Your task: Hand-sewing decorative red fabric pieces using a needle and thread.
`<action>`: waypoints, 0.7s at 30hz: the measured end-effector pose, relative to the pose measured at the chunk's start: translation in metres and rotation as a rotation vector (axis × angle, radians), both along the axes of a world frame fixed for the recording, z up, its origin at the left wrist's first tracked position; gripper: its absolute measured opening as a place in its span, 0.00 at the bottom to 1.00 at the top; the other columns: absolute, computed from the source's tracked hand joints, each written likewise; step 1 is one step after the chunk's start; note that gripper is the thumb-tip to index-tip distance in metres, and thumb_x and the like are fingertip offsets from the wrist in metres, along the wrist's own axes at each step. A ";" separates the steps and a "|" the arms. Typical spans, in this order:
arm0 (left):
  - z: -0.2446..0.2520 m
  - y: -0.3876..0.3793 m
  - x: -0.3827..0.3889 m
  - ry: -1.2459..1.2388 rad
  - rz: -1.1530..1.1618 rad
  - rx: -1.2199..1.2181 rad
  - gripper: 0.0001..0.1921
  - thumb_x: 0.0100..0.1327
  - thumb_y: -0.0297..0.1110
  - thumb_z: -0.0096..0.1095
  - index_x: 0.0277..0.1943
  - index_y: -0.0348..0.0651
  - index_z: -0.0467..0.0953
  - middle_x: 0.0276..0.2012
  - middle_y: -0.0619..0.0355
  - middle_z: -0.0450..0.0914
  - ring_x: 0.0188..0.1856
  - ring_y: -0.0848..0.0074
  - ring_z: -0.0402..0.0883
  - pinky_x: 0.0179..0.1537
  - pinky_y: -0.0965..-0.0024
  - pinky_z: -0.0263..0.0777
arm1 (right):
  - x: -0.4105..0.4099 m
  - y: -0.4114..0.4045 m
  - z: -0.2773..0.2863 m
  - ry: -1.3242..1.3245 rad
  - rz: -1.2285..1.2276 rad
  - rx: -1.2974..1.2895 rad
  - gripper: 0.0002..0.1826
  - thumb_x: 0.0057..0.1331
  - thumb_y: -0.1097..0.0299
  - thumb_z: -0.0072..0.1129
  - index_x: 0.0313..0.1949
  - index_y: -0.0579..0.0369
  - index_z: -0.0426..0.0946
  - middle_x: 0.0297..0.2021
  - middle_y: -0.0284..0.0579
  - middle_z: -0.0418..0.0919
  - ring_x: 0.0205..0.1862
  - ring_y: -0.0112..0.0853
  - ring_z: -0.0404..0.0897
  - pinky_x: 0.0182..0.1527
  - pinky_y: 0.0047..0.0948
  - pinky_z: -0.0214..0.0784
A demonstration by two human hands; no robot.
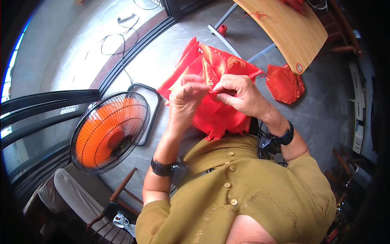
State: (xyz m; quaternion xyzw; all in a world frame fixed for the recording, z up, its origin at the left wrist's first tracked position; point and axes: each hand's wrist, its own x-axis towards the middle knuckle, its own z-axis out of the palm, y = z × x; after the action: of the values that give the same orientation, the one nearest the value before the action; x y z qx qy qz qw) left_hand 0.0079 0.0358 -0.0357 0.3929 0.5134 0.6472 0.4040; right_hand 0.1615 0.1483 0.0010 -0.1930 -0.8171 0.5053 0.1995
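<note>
A red satin cloth [225, 61] with a gold woven pattern lies gathered across my lap, its folds spreading toward the floor. My left hand [187, 99] is raised over it, with thumb and forefinger tips meeting at a small red piece of the cloth. Close beside them, my right hand [240, 94] pinches the same spot between thumb and curled fingers. The fingertips of both hands almost touch. Whether a needle or thread is held between them is too small to tell.
An orange heater-like fan [111, 134] in a wire guard stands at left. A wooden table [292, 33] is ahead right, with a red thread spool [222, 29] near its metal legs. More red satin [285, 84] hangs by its corner. A mug [120, 220] rests on a wooden chair [123, 186].
</note>
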 end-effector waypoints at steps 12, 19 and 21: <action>0.010 0.008 0.021 0.327 0.149 -0.015 0.12 0.56 0.26 0.71 0.40 0.37 0.73 0.30 0.62 0.76 0.21 0.89 0.69 0.23 0.82 0.64 | -0.009 0.011 -0.002 0.060 -0.051 -0.075 0.04 0.57 0.78 0.62 0.33 0.61 0.77 0.26 0.39 0.76 0.28 0.22 0.75 0.32 0.23 0.68; 0.010 -0.024 0.014 -0.143 0.114 -0.216 0.05 0.63 0.21 0.60 0.41 0.39 0.75 0.30 0.64 0.77 0.22 0.89 0.71 0.20 0.82 0.63 | -0.009 0.032 0.004 -0.046 -0.034 -0.353 0.03 0.63 0.76 0.58 0.36 0.60 0.79 0.28 0.31 0.75 0.26 0.15 0.71 0.29 0.17 0.65; 0.006 -0.032 0.012 -0.176 0.142 -0.199 0.05 0.64 0.20 0.60 0.41 0.39 0.75 0.28 0.63 0.78 0.21 0.88 0.71 0.20 0.82 0.63 | -0.017 0.031 -0.003 -0.026 -0.019 -0.239 0.04 0.62 0.76 0.59 0.37 0.60 0.79 0.27 0.34 0.75 0.26 0.19 0.72 0.29 0.20 0.65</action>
State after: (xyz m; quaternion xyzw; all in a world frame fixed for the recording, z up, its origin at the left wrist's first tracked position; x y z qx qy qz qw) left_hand 0.0200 0.0033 -0.0296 0.2553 0.5642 0.6519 0.4376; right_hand 0.1441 0.1790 -0.0019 -0.2296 -0.7517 0.5946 0.1695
